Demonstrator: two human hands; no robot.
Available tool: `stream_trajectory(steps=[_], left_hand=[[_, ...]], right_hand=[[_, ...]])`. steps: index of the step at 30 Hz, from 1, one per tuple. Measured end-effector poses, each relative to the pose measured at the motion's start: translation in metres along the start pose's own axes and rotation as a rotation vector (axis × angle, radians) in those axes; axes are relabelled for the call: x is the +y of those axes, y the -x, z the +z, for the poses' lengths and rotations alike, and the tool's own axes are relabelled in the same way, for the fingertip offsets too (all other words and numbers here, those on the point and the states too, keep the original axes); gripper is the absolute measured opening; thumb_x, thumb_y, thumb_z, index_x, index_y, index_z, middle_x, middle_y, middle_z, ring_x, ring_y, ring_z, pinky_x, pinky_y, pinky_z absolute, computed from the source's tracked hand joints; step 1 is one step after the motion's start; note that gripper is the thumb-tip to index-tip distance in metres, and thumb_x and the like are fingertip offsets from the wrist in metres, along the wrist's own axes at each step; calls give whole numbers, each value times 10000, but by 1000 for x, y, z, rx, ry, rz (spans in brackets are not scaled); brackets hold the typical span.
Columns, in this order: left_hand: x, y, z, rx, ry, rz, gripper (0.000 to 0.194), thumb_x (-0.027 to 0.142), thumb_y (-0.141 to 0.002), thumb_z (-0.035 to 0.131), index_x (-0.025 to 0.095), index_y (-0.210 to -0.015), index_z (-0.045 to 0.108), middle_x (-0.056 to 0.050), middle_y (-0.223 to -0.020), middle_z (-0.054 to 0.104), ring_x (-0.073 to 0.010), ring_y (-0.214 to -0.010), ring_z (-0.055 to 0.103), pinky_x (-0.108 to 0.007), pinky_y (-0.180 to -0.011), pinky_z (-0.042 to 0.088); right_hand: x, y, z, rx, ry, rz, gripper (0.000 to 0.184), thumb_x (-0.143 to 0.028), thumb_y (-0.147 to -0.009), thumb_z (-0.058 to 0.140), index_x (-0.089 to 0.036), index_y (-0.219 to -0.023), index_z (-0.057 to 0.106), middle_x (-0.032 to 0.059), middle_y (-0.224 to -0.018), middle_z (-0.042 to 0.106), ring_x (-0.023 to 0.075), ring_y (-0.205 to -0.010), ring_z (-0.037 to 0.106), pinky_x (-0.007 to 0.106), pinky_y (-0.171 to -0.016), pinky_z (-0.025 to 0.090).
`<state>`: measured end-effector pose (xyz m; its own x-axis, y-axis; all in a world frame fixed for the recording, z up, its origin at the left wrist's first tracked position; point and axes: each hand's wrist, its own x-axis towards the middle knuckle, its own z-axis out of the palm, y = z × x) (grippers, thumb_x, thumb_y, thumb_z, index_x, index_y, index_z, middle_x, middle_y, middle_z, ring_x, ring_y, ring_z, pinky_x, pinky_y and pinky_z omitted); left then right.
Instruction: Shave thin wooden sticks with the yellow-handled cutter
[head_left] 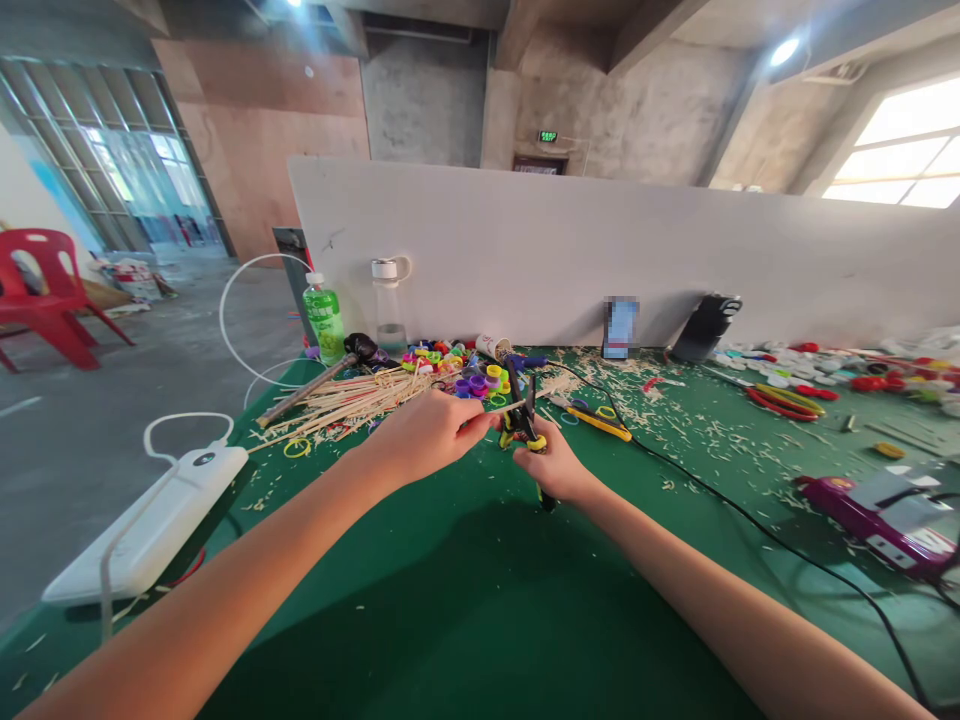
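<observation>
My left hand (431, 437) is closed, pinching a thin wooden stick (511, 407) between thumb and fingers. Its tip reaches between the spread jaws of a black-and-yellow pair of cutters (534, 442). My right hand (553, 463) is wrapped around the handles of those cutters, jaws pointing away from me. Both hands are close together above the green table. Just beyond them lie a heap of wooden sticks (360, 400) and small colourful plastic rings and caps (472, 385). To the right of the cutters rests a yellow utility knife (600, 422).
A black cord (720, 492) crosses the table rightward from a blue-and-black tool (529, 361). At left lies a white power strip (150, 520); bottles (324, 320) stand behind. Rightward are a phone (621, 328), red-yellow pliers (787, 401) and a purple device (877, 520). Wood shavings are scattered about.
</observation>
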<state>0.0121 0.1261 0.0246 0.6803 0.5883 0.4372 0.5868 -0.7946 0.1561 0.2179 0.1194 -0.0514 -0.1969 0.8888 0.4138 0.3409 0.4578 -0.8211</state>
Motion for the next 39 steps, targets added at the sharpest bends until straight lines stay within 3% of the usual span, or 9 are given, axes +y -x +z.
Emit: stream_trajectory(steps=[20, 34, 39], left_hand=[[-5, 0, -2, -11, 42, 4, 406, 348, -942, 429, 164, -581, 414, 45, -473, 351, -69, -438, 282, -266, -478, 199], [-6, -1, -4, -37, 5, 11, 406, 350, -947, 426, 164, -588, 455, 43, -471, 372, -71, -434, 316, -253, -472, 222], [-1, -1, -12, -59, -110, 0, 418, 376, -955, 403, 165, -611, 512, 24, -472, 437, -83, -430, 342, -261, -464, 217]], right_hand=[[-2, 0, -2, -39, 24, -9, 318, -176, -618, 479, -173, -925, 563, 23, -796, 549, 174, -764, 514, 280, -662, 399], [-4, -1, -3, -59, 8, -8, 316, -178, -618, 476, -169, -924, 555, 20, -810, 536, 170, -779, 511, 279, -677, 400], [-5, 1, -3, -71, 13, 14, 327, -180, -621, 470, -173, -939, 548, 16, -809, 523, 156, -733, 496, 270, -640, 394]])
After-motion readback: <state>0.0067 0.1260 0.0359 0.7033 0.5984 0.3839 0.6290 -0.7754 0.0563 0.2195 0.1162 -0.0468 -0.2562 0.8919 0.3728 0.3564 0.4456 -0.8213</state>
